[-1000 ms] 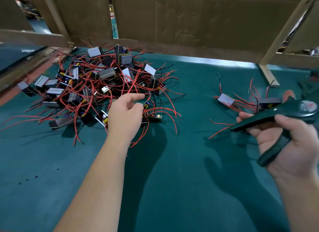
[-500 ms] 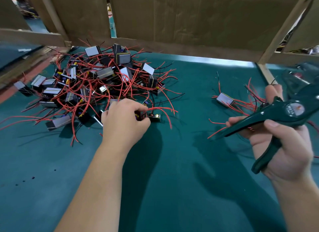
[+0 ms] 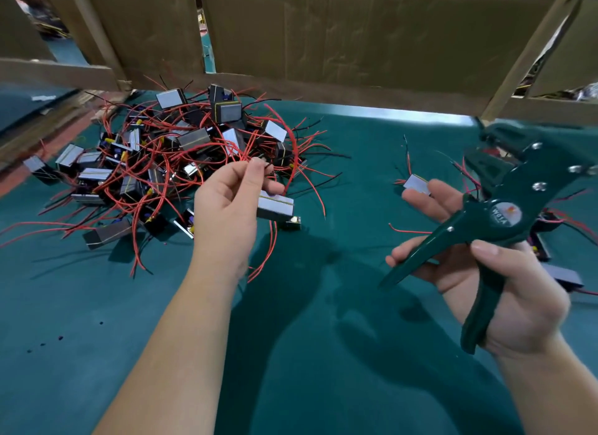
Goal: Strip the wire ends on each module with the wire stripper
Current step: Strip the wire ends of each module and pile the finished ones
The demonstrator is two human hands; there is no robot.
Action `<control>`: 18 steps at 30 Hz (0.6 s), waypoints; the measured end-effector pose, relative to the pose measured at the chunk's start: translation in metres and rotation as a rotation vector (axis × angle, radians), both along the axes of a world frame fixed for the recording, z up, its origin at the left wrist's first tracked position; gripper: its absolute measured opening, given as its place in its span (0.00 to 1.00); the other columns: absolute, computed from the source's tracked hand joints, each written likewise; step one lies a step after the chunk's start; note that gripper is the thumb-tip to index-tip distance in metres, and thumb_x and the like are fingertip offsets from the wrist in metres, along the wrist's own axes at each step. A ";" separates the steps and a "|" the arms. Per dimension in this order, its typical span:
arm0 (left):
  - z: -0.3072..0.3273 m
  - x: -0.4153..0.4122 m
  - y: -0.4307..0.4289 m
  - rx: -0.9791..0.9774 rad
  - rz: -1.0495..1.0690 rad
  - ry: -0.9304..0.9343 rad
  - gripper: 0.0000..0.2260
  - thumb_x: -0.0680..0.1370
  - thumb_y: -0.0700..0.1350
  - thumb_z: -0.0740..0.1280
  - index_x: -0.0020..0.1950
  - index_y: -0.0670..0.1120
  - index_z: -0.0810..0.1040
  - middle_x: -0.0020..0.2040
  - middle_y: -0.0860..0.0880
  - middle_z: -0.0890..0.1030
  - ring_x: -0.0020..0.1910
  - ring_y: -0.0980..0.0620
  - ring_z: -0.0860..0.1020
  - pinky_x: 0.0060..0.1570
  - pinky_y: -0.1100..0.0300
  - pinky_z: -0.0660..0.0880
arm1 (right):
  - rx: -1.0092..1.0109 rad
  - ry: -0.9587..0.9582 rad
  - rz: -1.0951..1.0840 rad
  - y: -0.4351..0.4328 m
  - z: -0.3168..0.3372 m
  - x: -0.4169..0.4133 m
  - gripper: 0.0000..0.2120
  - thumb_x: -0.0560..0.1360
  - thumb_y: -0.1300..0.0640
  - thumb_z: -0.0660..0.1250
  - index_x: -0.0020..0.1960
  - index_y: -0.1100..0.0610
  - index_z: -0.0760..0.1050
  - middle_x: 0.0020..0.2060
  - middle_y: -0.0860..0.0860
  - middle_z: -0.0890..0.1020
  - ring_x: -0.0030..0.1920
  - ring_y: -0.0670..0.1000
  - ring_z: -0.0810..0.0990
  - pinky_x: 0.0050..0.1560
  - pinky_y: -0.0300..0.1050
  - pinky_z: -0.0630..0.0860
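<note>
My left hand is raised over the near edge of the pile of modules, small dark blocks with grey tops and red and black wires. It holds one module against its fingers and pinches that module's wires between thumb and forefinger. My right hand grips the dark green wire stripper by its handles, jaws up and to the right, apart from the held module.
A smaller group of modules with red wires lies behind and beside my right hand. Everything sits on a green mat. Cardboard panels and wooden posts wall off the back edge.
My left hand has lifted one module out of the pile and taken its wires in a pinch. My right hand has tilted the stripper upward, jaws now high at the right.
</note>
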State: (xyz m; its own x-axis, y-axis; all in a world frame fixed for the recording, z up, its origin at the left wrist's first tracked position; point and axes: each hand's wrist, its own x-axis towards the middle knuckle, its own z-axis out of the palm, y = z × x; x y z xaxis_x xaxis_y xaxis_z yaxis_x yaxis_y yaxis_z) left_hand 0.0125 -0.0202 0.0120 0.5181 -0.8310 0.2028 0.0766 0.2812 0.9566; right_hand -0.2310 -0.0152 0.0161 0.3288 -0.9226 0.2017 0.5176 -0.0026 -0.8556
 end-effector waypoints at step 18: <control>-0.010 -0.033 0.005 0.129 -0.239 -0.227 0.06 0.76 0.44 0.69 0.44 0.42 0.83 0.29 0.50 0.82 0.28 0.55 0.79 0.33 0.65 0.75 | 0.208 -0.080 0.365 0.004 0.003 0.016 0.33 0.62 0.51 0.76 0.62 0.66 0.76 0.56 0.66 0.79 0.41 0.64 0.81 0.46 0.62 0.77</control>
State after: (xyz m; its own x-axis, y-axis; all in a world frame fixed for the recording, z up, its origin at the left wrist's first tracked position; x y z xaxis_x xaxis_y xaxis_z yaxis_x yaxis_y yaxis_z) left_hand -0.0207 -0.0155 0.0019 0.2596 -0.9495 0.1763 -0.0934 0.1570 0.9832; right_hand -0.2151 -0.0112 0.0196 0.6324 -0.7722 0.0615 0.5173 0.3618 -0.7756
